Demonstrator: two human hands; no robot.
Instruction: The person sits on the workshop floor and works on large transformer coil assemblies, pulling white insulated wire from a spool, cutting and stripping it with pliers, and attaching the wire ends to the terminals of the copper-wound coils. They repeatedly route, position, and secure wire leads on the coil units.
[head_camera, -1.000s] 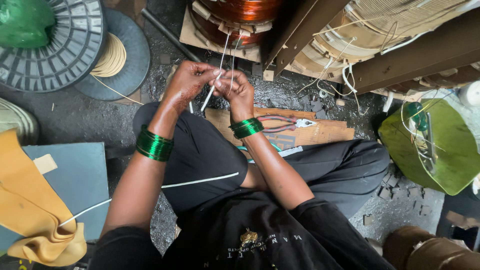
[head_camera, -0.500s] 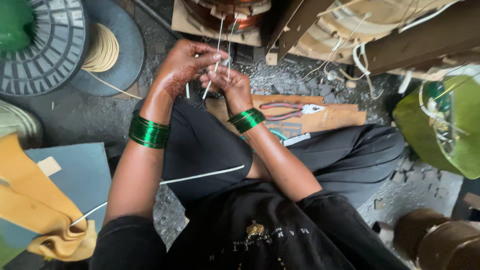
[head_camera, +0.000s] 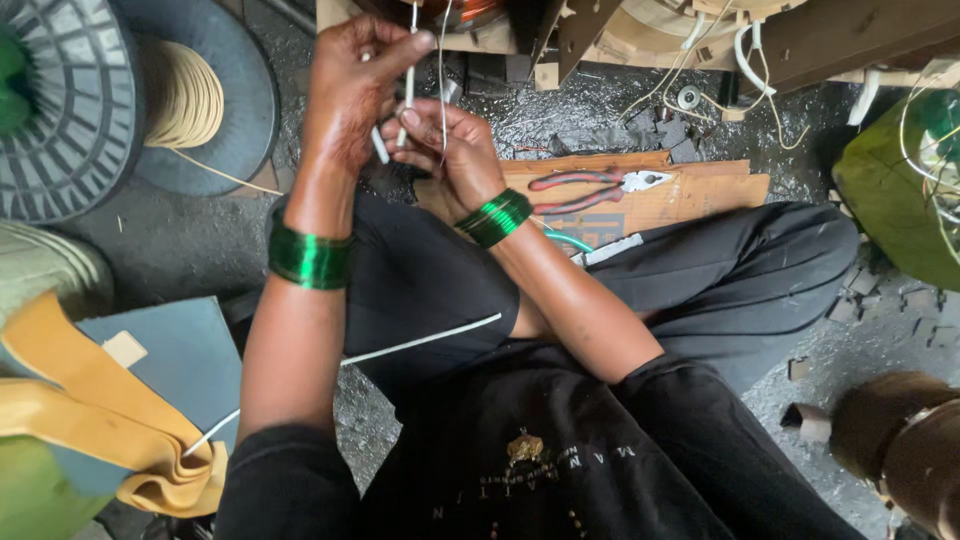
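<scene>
White sleeving tube (head_camera: 408, 85) is what both your hands are working on, and it stands nearly upright just below the copper coil (head_camera: 450, 10) at the top edge of the view. Your left hand (head_camera: 350, 85) is clenched around the tube's upper part, thumb and fingertips pinching it near the coil. Your right hand (head_camera: 450, 150) sits just below and right of the left one, fingers curled on the tube's lower end and on 1 thin wire (head_camera: 441, 70) that runs up to the coil; whether the wire passes inside the tube I cannot tell, since the fingers cover that spot. Both wrists carry green bangles (head_camera: 308, 258).

Taking the coil as your landmark: below it and to the right, the red-handled pliers (head_camera: 590, 188) lie on a cardboard sheet (head_camera: 680, 195), well apart from your right hand and just beyond your knee. Left of the coil stands a grey spool (head_camera: 215, 90) wound with pale cord (head_camera: 180, 90), near your left forearm but not touching it. Right of the coil, a wooden frame (head_camera: 800, 40) hung with loose white leads crowds the top edge. Far below the coil, a long white strand (head_camera: 420, 340) crosses your lap toward the yellow insulating strip (head_camera: 90, 410) at the lower left. Open floor (head_camera: 180, 240) shows between the spool and your left arm.
</scene>
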